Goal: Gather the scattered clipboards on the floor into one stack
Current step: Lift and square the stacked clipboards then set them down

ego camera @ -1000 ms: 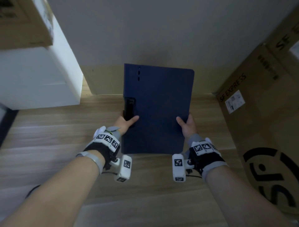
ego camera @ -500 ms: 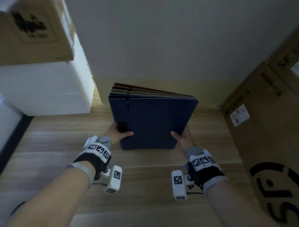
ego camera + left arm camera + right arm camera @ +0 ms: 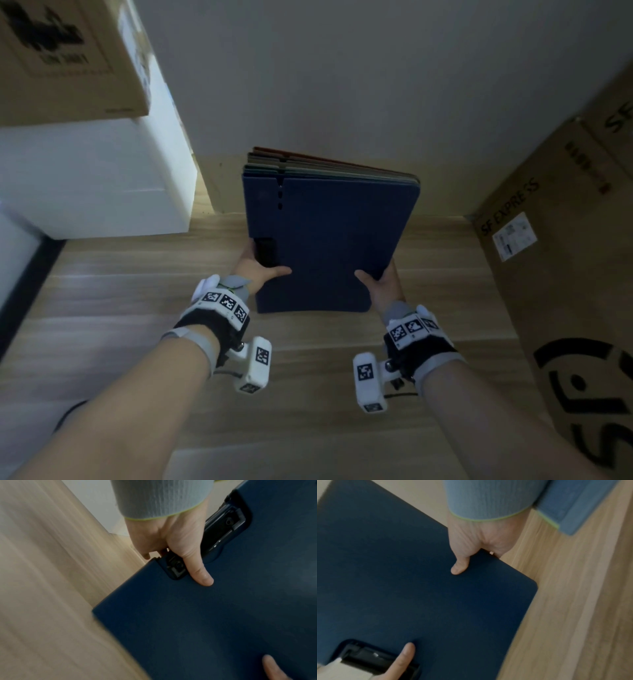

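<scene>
above the wood floor [image 3: 113, 301], near the wall, your two hands hold one stack of clipboards [image 3: 329, 240] off the ground, navy one on top. left hand [image 3: 255, 270] grips the left edge at the black clip [image 3: 265, 253], thumb flat on the cover; right hand [image 3: 383, 284] pinches the right edge, thumb on top. only the head view shows the layered far edges under the navy cover: brown, tan, greenish, at least four boards, exact count hard to make out. the left wrist view shows the clip's metal hardware close up; the right wrist view shows the cover's rounded near corner. fingers of both hands are hidden beneath the stack. two brown cartons [image 3: 565, 274] to the right, cut off; one carton [image 3: 61, 58] on a white box [image 3: 89, 178] to the left.
</scene>
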Demonstrator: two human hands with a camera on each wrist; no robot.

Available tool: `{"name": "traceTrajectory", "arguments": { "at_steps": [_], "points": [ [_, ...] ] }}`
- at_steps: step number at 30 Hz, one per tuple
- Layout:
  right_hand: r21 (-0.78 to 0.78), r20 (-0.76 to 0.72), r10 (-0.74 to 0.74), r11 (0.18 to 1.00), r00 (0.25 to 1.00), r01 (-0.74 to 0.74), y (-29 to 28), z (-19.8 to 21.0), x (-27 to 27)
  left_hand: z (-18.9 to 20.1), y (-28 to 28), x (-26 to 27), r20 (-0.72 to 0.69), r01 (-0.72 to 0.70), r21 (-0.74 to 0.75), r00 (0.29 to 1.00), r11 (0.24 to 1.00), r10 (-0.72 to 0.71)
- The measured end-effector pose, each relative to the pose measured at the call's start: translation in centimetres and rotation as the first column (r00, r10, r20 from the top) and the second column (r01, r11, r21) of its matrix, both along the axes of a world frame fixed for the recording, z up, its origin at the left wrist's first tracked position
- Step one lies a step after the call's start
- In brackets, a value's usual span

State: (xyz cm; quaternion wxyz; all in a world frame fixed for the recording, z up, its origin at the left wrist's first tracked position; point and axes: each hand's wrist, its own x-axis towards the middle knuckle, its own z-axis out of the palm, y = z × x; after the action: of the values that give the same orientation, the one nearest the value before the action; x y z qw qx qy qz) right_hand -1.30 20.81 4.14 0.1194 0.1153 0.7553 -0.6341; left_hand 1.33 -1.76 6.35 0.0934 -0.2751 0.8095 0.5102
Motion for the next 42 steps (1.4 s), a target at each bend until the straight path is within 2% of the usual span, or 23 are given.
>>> {"name": "traceTrajectory", "arguments": {
  "at_steps": [4, 8, 13, 18, 20, 25, 29, 32, 35, 38, 42],
  "points": [
    [0.074, 0.065, -0.006, 0.997, 0.998, 0.001, 0.8, 0.5, -1.1, 0.3, 0.2, -1.5, 0.208, 0.127, -0.053, 0.972, 0.991, -0.113],
    [0.143, 0.222, -0.055, 0.989, 0.973, 0.024, 3.6, 0.3, -1.9, -1.2, 2.7, -3.1, 0.254, 0.195, 0.062, 0.946, 0.979, -0.204],
    [0.243, 0.394, -0.150, 0.968, 0.907, 0.055, 9.7, -1.2, -2.4, -3.6, 8.5, -5.3, 0.375, 0.382, 0.104, 0.840, 0.918, -0.392],
    [0.267, 0.456, -0.171, 0.962, 0.873, 0.049, 13.9, -2.2, -2.5, -4.2, 12.8, -5.8, 0.427, 0.447, 0.168, 0.771, 0.879, -0.473],
    [0.303, 0.466, -0.223, 0.949, 0.856, 0.082, 16.4, -2.3, -3.5, -6.9, 15.4, -8.0, 0.411, 0.465, 0.196, 0.761, 0.863, -0.503],
    [0.396, 0.468, -0.310, 0.911, 0.828, 0.117, 20.6, -1.7, -6.4, -6.3, 20.2, -10.2, 0.404, 0.483, 0.129, 0.772, 0.866, -0.491],
    [0.458, 0.447, -0.332, 0.883, 0.830, 0.107, 22.6, -2.2, -8.6, -8.6, 22.5, -12.9, 0.433, 0.465, 0.141, 0.765, 0.874, -0.477],
    [0.469, 0.410, -0.339, 0.874, 0.847, 0.123, 23.3, -2.8, -10.4, -10.7, 23.8, -14.6, 0.464, 0.448, 0.050, 0.781, 0.893, -0.418],
    [0.484, 0.390, -0.330, 0.868, 0.859, 0.114, 23.9, -3.5, -11.8, -9.2, 24.8, -15.0, 0.436, 0.426, 0.057, 0.803, 0.903, -0.407],
    [0.497, 0.393, -0.336, 0.861, 0.856, 0.109, 24.2, -3.6, -12.7, -9.5, 25.8, -15.3, 0.400, 0.421, 0.045, 0.823, 0.906, -0.402],
    [0.521, 0.392, -0.326, 0.849, 0.860, 0.084, 24.5, -4.0, -13.5, -10.0, 26.3, -15.7, 0.439, 0.477, -0.047, 0.799, 0.877, -0.411]
  ]
}}
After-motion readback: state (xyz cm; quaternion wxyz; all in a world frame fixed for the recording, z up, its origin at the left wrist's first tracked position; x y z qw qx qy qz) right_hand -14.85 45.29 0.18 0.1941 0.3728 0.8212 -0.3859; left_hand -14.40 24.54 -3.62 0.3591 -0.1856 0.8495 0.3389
